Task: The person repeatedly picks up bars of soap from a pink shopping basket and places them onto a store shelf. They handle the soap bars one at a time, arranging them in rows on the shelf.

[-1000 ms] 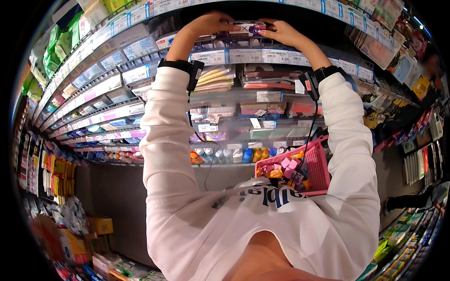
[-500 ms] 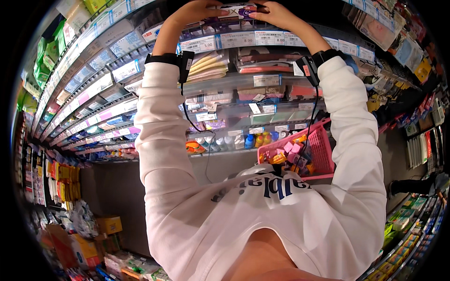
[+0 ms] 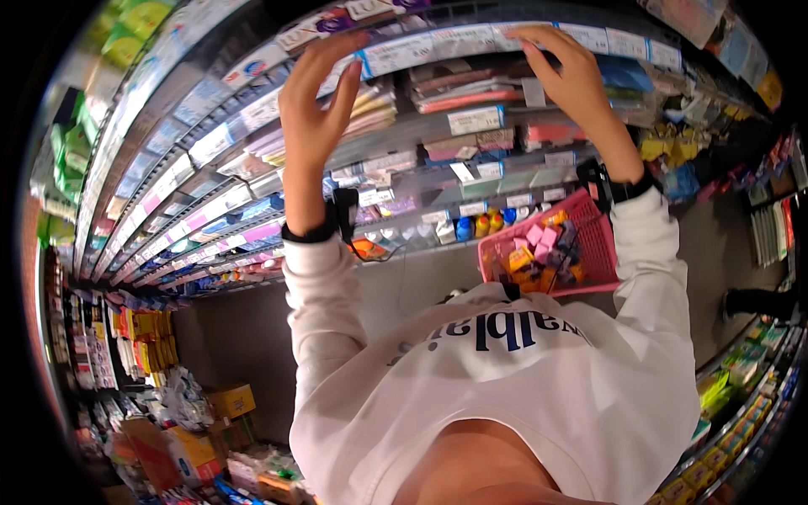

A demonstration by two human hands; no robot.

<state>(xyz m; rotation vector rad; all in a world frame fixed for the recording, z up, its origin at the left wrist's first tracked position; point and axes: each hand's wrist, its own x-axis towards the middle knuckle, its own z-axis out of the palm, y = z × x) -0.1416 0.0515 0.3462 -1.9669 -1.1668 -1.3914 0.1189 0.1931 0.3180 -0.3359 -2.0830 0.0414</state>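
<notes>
Both of my hands are raised before the store shelf, holding nothing. My left hand [image 3: 318,105] has its thumb and fingers apart, just below a row of white and purple boxes [image 3: 316,29]. My right hand [image 3: 562,67] is spread too, its fingertips by the price label strip [image 3: 459,40] along the shelf edge. Folded textiles in clear packs [image 3: 467,91] lie on the shelf below, between my hands. Under my right forearm a pink basket [image 3: 599,252] stands on the floor, holding pink blocks and yellow and orange packs.
Shelves with packs and labels [image 3: 181,181] curve away on the left. Bottles [image 3: 481,225] line the low shelf behind the basket. Cardboard boxes [image 3: 231,400] and a clear plastic bag [image 3: 183,397] are at the lower left. A person's dark-clad leg [image 3: 762,303] shows at the right edge.
My hands have let go of the white and purple box on the upper shelf. They have drawn back toward me and moved apart, the fingers spreading. The view has shifted slightly.
</notes>
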